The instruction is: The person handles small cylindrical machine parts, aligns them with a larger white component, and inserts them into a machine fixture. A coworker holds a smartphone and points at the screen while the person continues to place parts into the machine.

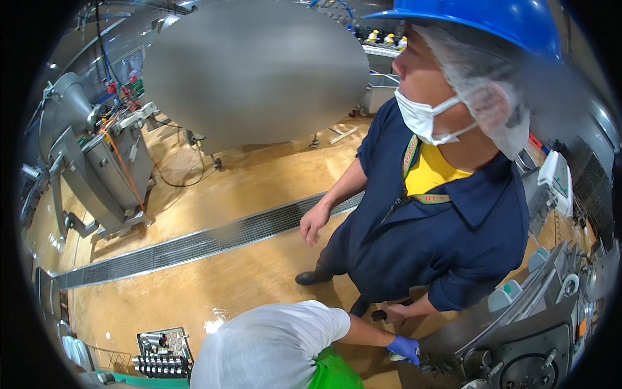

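A white-sleeved arm comes from the lower edge, beside a bright green apron (335,371). At its end my left hand (405,348), in a blue-purple glove, is closed at the near edge of a dark grey metal machine (447,337). A small pale thing shows by its fingers, too small to name. Near the hand, on the machine, are a round metal fitting (477,358) and a dark plate (534,363) with a ring and small handles. My right hand is not in view.
A co-worker (427,214) in dark blue overalls and a blue helmet stands close ahead, one hand (395,313) around a dark object. A floor drain grate (194,241) crosses behind. A tilted metal machine (107,168) stands left; a rack of metal parts (162,355) sits lower left.
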The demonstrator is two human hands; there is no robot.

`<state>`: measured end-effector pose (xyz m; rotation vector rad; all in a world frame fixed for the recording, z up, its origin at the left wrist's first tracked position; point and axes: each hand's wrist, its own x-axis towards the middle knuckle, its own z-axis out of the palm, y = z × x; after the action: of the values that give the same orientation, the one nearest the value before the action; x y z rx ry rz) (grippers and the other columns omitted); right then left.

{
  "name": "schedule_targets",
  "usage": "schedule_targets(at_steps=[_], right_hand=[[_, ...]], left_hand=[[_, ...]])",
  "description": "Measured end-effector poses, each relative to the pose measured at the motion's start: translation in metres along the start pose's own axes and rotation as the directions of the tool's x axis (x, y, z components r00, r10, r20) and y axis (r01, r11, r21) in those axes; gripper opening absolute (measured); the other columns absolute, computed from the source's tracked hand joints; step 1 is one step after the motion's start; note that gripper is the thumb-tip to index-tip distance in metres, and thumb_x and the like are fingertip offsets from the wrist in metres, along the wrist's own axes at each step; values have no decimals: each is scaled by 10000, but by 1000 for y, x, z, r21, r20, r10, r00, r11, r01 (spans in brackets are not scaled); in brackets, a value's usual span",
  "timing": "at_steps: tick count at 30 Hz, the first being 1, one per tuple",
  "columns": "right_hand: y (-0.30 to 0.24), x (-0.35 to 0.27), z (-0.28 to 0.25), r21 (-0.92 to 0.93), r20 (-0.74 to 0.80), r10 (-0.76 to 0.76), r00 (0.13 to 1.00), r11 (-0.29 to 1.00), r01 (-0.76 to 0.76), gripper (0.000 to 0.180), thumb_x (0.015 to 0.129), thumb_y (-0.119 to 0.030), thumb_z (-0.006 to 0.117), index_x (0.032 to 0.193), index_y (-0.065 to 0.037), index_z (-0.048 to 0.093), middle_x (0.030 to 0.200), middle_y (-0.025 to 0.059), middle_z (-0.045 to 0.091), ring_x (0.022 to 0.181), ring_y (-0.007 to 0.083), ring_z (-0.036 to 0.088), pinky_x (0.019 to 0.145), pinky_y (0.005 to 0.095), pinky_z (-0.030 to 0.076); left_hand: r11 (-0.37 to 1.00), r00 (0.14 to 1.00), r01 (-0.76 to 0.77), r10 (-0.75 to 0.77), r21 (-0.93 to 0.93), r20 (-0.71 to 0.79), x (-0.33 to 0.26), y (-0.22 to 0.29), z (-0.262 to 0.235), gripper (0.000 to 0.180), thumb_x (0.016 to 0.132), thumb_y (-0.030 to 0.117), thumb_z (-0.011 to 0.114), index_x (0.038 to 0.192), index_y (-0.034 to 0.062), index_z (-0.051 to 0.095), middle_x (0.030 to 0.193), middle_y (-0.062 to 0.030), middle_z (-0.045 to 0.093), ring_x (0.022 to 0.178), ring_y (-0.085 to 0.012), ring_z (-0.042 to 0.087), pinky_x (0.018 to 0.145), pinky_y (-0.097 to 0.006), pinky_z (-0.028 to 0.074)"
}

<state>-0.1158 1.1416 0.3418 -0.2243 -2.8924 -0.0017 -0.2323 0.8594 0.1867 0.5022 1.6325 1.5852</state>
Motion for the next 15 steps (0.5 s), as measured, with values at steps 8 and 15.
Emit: schedule_targets(at_steps=[8,15], right_hand=[[46,-2,44,-386,-60,-394,917,856,343,200,831,-167,535,653,-131,617,624,84,588,565,244,573,542,404,457],[-6,-27,18,-44,-329,12,944,999,-28,200,850,-200,537,684,-133,627,644,75,598,584,226,582,552,387,460]], left_hand=[[972,973,232,-231,-46,12,-42,-36,-15,311,782,329,741,689,53,631,633,-50,597,558,-166,570,503,-317,466],[970,972,228,-231,-87,-33,-32,-53,-31,317,785,368,712,727,64,646,661,-46,606,561,-173,570,513,-348,470]])
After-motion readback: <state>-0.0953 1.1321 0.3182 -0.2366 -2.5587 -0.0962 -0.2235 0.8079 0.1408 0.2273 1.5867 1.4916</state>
